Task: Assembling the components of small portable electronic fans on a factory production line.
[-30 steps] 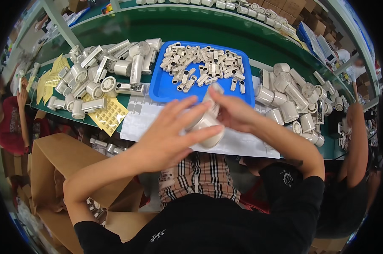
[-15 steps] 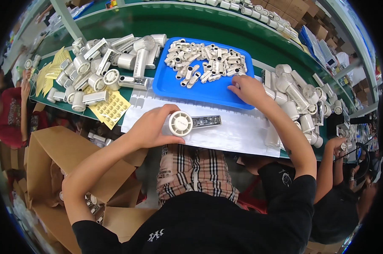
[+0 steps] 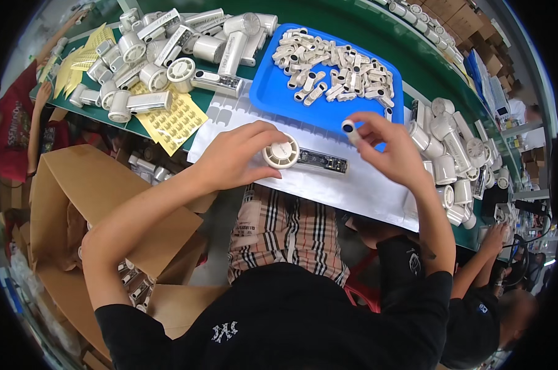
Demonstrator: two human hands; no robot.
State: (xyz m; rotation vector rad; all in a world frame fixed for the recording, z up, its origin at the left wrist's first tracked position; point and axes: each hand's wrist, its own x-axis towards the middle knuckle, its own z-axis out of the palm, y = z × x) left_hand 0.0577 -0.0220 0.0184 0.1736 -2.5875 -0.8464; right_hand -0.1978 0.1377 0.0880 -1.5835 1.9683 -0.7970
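My left hand (image 3: 237, 155) is closed around the round head of a white handheld fan (image 3: 281, 153), whose handle points right. An exposed circuit board (image 3: 325, 162) shows in that handle. Between the thumb and fingers of my right hand (image 3: 395, 154) is a small white cover piece (image 3: 349, 127) with a dark oval end, held just above and right of the fan. Behind it, the blue tray (image 3: 268, 94) carries a heap of similar white cover pieces (image 3: 353, 69). Beneath the fan lies a shiny white sheet (image 3: 229, 126).
White fans are piled at the left (image 3: 144, 49) and right (image 3: 455, 145). Yellow sticker sheets (image 3: 175, 123) lie at the left, beside an open cardboard box (image 3: 112, 209) below the table edge. Other people work at both sides, one in a red shirt (image 3: 14, 117).
My right hand has come from the tray toward the fan with a cover piece pinched in it. The view has shifted, so the tray and fan appear farther right and higher.
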